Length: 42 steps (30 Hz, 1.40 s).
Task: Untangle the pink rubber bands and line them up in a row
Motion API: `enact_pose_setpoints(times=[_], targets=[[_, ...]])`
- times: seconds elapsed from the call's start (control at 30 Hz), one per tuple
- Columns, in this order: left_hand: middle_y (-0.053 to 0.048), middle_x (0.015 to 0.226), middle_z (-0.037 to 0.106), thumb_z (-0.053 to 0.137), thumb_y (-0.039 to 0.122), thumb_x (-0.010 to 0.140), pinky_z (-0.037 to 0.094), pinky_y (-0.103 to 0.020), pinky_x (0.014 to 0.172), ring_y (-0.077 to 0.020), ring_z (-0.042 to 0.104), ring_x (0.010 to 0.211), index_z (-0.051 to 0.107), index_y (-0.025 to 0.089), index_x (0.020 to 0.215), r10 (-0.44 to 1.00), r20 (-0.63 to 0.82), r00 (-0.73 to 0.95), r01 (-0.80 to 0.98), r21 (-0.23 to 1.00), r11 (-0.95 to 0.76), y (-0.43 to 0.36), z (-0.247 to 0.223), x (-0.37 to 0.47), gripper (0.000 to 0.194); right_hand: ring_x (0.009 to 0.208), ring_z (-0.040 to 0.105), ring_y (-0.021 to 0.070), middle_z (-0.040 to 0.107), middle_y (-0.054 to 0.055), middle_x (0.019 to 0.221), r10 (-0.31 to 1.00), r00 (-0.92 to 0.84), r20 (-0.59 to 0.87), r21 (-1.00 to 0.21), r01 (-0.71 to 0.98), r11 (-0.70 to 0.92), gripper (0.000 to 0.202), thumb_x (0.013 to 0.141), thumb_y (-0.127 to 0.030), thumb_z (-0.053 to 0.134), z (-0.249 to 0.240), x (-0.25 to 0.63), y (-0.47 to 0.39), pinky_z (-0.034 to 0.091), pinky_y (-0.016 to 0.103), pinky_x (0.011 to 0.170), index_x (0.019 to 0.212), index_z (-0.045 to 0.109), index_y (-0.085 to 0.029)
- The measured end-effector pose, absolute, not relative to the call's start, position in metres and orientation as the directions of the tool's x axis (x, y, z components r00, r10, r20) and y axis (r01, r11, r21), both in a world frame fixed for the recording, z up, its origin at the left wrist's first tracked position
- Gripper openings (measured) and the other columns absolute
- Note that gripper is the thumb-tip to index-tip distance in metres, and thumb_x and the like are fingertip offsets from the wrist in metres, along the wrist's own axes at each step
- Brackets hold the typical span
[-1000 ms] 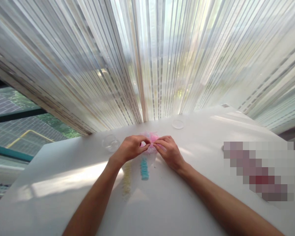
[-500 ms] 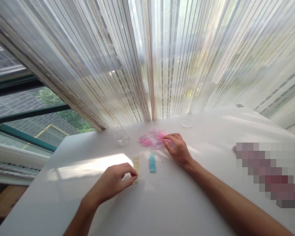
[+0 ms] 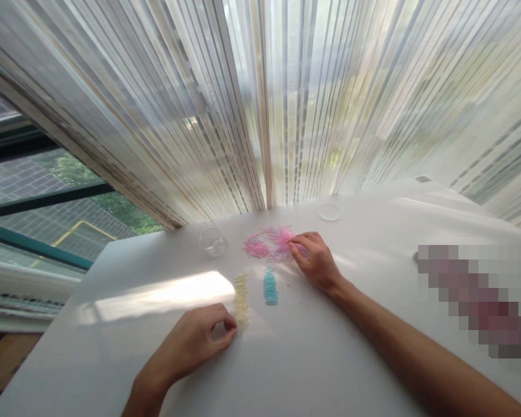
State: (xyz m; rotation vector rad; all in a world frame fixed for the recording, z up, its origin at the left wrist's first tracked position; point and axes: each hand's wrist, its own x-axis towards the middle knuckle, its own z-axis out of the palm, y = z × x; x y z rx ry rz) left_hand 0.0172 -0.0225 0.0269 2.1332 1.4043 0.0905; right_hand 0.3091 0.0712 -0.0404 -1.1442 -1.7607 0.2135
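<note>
My left hand [image 3: 195, 336] is closed in a pinch, thumb against forefinger, at the lower end of a row of thin pale yellow strips [image 3: 241, 295]. Whatever lies between its fingertips is too small to make out. At the right edge of a loose pile of thin pink and bluish strips [image 3: 260, 248], my right hand [image 3: 316, 258] has its fingers drawn together. Its fingertips touch the pile; I cannot see what they hold. Between the hands lies a short row of thin light blue strips [image 3: 270, 287], stacked crosswise beside the yellow row.
A clear round container [image 3: 213, 243] stands left of the pink pile. Behind my right hand lies a clear round lid [image 3: 330, 212]. The white table [image 3: 260, 370] ends at a striped curtain [image 3: 278, 104]. A pixelated area covers something at the right.
My left hand has moved down and left, uncovering more of the yellow row's lower end. My right hand stays at the pink pile. The view has shifted slightly.
</note>
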Motion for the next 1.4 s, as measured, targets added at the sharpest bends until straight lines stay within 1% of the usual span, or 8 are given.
enact_pose_setpoints(times=[0.27,0.47,0.67,0.87,1.03,1.17,1.27,1.4], targets=[[0.003,0.082,0.067,0.066,0.032,0.083,0.042,-0.024,0.065,-0.0143,0.058,0.069,0.064,0.023,0.082,0.867,-0.224,0.445,0.837,0.449,-0.313,-0.026,0.020,0.019,0.009,0.089,0.060,0.0248,0.072,0.008,0.090,0.777,-0.067,0.626,-0.598,0.598,0.534,0.017,0.094,-0.025,0.056,-0.040,0.309,0.071,0.052,0.043,0.086,0.091,0.072,-0.021],[0.002,0.081,0.067,0.058,0.026,0.086,0.043,-0.023,0.064,-0.0141,0.059,0.068,0.064,0.023,0.082,0.871,-0.164,0.463,0.821,0.449,-0.352,-0.023,0.017,0.023,0.008,0.089,0.061,0.0249,0.072,0.008,0.089,0.782,-0.065,0.620,-0.605,0.595,0.529,0.018,0.095,-0.026,0.055,-0.039,0.309,0.071,0.052,0.043,0.085,0.091,0.072,-0.022],[0.002,0.081,0.068,0.059,0.024,0.085,0.043,-0.023,0.065,-0.0135,0.059,0.069,0.065,0.023,0.082,0.871,-0.199,0.450,0.817,0.486,-0.311,-0.023,0.018,0.021,0.008,0.088,0.061,0.0245,0.072,0.008,0.089,0.780,-0.065,0.623,-0.602,0.596,0.531,0.017,0.094,-0.025,0.056,-0.039,0.309,0.071,0.052,0.042,0.085,0.091,0.072,-0.020],[-0.001,0.082,0.069,0.057,0.030,0.090,0.045,-0.023,0.064,-0.0146,0.060,0.072,0.068,0.022,0.084,0.873,-0.187,0.451,0.781,0.556,-0.285,-0.021,0.017,0.016,0.014,0.089,0.061,0.0252,0.072,0.008,0.089,0.789,-0.057,0.612,-0.613,0.596,0.518,0.019,0.095,-0.026,0.055,-0.039,0.309,0.071,0.052,0.043,0.085,0.091,0.072,-0.021],[-0.002,0.080,0.068,0.051,0.038,0.096,0.043,-0.023,0.058,-0.0128,0.053,0.062,0.068,0.021,0.086,0.915,-0.043,0.402,0.771,0.556,-0.313,-0.015,0.010,0.010,0.026,0.088,0.062,0.0248,0.072,0.007,0.087,0.811,0.026,0.585,-0.672,0.576,0.466,0.020,0.095,-0.027,0.054,-0.039,0.310,0.072,0.052,0.041,0.084,0.087,0.071,-0.022],[-0.002,0.080,0.066,0.047,0.038,0.099,0.043,-0.023,0.058,-0.0119,0.051,0.060,0.067,0.020,0.088,0.929,0.084,0.360,0.755,0.558,-0.344,-0.005,0.010,0.014,0.029,0.088,0.062,0.0252,0.072,0.008,0.087,0.827,0.126,0.548,-0.728,0.559,0.397,0.018,0.093,-0.026,0.054,-0.041,0.311,0.074,0.051,0.041,0.084,0.087,0.071,-0.021],[-0.005,0.091,0.068,0.046,0.035,0.100,0.046,-0.023,0.064,-0.0125,0.056,0.068,0.068,0.020,0.098,0.888,0.112,0.445,0.722,0.542,-0.430,0.014,0.021,0.027,0.027,0.090,0.062,0.0261,0.072,0.009,0.088,0.841,0.175,0.512,-0.761,0.547,0.349,0.019,0.092,-0.025,0.053,-0.043,0.312,0.075,0.051,0.042,0.084,0.089,0.072,-0.020],[-0.003,0.095,0.070,0.054,0.033,0.096,0.047,-0.024,0.066,-0.0114,0.055,0.064,0.071,0.021,0.102,0.823,0.127,0.554,0.709,0.447,-0.546,0.068,0.038,0.059,0.022,0.090,0.061,0.0269,0.071,0.010,0.088,0.845,0.217,0.490,-0.786,0.530,0.320,0.019,0.090,-0.025,0.053,-0.046,0.313,0.076,0.051,0.043,0.085,0.089,0.072,-0.020]])
